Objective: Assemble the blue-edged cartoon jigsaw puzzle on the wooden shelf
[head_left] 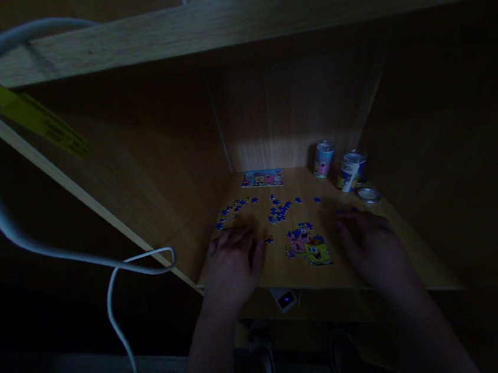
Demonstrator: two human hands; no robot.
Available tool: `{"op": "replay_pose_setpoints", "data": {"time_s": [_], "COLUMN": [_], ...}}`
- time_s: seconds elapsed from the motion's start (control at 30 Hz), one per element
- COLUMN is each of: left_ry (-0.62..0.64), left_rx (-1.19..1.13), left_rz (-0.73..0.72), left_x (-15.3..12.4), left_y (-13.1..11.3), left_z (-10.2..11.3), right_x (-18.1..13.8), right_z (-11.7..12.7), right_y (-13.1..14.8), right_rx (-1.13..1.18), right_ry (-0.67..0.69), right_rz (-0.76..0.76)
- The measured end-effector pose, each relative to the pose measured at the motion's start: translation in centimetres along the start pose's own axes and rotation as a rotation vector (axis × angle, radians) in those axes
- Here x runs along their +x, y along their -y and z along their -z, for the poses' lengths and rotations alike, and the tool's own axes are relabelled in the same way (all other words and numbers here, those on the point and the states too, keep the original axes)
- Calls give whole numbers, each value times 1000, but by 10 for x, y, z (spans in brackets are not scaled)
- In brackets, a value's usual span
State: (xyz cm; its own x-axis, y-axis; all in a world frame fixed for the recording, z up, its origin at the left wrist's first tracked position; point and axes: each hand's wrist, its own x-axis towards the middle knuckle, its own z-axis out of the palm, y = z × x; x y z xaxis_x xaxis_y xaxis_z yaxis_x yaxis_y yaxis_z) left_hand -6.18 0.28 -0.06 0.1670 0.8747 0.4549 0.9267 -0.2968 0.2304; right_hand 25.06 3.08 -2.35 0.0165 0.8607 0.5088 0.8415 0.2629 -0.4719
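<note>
Puzzle pieces (278, 212) lie between left hand (234, 262) and right hand (371, 245), both palm-down, grips loosely spread, holding nothing, on the surface (417, 264).

Bare wooden desk (373, 271) lies open along the front edge. Scattered blue puzzle pieces (278, 210) crowd the middle. Two printed cylindrical tins (338, 165) and a round metal lid (369, 196) block the back right corner.

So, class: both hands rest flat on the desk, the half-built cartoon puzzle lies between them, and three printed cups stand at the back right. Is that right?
Not quite: the head view shows two printed cups at the back right, not three. The rest holds: the left hand and right hand lie flat on the desk, with the half-built cartoon puzzle between them.
</note>
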Motion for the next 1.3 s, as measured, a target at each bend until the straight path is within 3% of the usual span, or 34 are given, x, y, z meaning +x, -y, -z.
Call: {"op": "replay_pose_setpoints", "data": {"time_s": [0.47,0.77,1.03,1.3], "left_ry": [-12,-14,-9,9], "left_rx": [-57,-105,-119,-147], "left_rz": [-109,-183,-194,-193], "left_x": [3,4,6,6], "left_y": [-1,0,2,1], "left_z": [3,-7,-8,-8], "right_x": [0,-1,-3,-6], "right_z": [1,20,21,10], "right_y": [3,-17,-42,-40], "right_rx": [1,102,-109,-220], "right_ry": [-10,-237,-152,-28], "right_rz": [4,-170,-235,-19]}}
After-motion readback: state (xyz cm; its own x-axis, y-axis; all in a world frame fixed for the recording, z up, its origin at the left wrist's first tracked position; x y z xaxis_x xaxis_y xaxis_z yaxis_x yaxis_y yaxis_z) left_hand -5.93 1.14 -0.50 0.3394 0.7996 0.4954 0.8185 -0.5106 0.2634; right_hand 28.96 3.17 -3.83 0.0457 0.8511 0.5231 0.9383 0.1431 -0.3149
